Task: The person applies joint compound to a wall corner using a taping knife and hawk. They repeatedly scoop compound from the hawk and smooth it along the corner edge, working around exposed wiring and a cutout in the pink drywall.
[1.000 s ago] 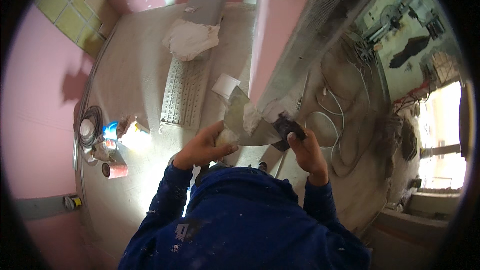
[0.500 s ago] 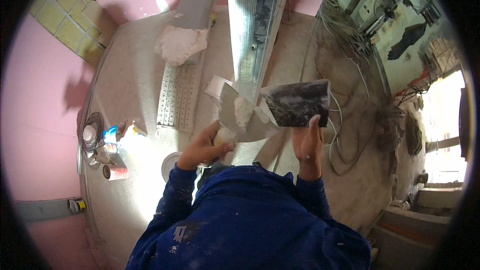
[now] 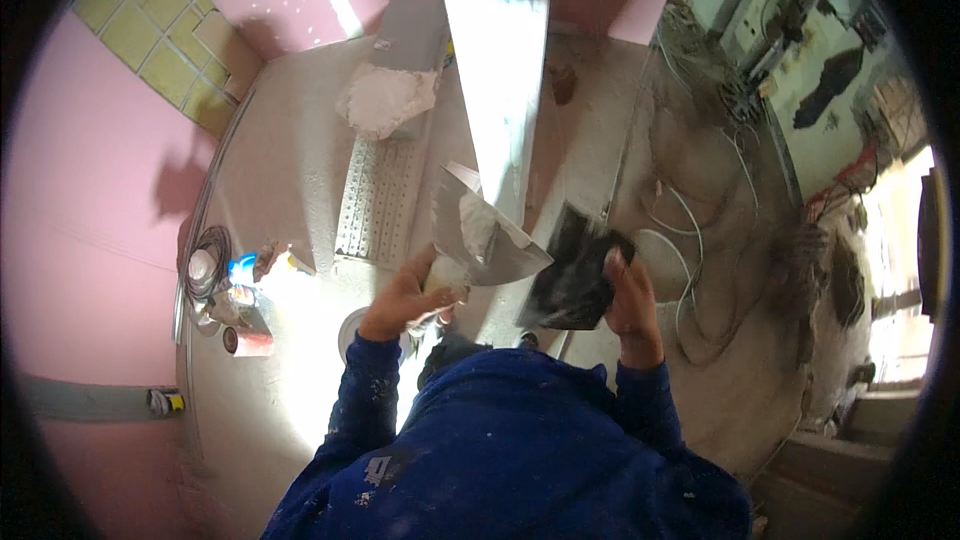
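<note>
My left hand point(image 3: 402, 300) is closed around the pale handle of a wide putty knife point(image 3: 448, 210). Its grey metal blade carries a lump of white plaster point(image 3: 478, 230) and points up and to the right. My right hand point(image 3: 632, 302) grips the right edge of a dark, flat, blade-like plate point(image 3: 572, 285), smeared with white and blurred by motion; I cannot tell its exact kind. The plate is tilted, just right of the knife's corner. Beyond the tools stands a tall, brightly lit metal profile point(image 3: 497, 60).
A perforated metal plank point(image 3: 385, 200) lies ahead, with a pale slab-like mound point(image 3: 388, 100) near its far end. Left are a red roll point(image 3: 247, 342) and coiled cable point(image 3: 208, 258) by the pink wall point(image 3: 90, 190). Loose cables point(image 3: 690, 230) cross the floor at right.
The dark plate has dropped toward me and turned, moving left with my right hand tilting it. The putty knife stays loaded in my left hand. The whole view has shifted slightly.
</note>
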`<control>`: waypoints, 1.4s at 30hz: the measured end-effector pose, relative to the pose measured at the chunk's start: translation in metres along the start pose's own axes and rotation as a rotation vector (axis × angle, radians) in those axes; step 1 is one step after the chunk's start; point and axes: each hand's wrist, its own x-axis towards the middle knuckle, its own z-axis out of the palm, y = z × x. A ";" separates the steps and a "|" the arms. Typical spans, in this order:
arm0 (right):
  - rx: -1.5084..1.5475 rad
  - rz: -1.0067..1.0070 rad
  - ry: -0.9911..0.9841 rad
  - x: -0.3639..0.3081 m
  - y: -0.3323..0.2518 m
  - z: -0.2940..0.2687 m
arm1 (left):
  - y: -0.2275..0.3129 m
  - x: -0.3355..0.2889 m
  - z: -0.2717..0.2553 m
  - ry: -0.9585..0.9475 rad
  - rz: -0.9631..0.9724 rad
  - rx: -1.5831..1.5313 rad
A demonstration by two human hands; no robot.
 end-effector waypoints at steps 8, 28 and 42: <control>1.486 0.330 -1.409 -0.001 0.093 0.029 | 0.019 0.035 0.011 -0.206 -0.183 0.463; 0.622 -0.066 0.127 -0.019 0.104 -0.048 | -0.034 0.020 0.049 -0.228 -0.212 0.517; 0.014 -0.057 -0.025 -0.030 0.053 0.006 | 0.005 -0.001 0.021 0.136 0.028 0.764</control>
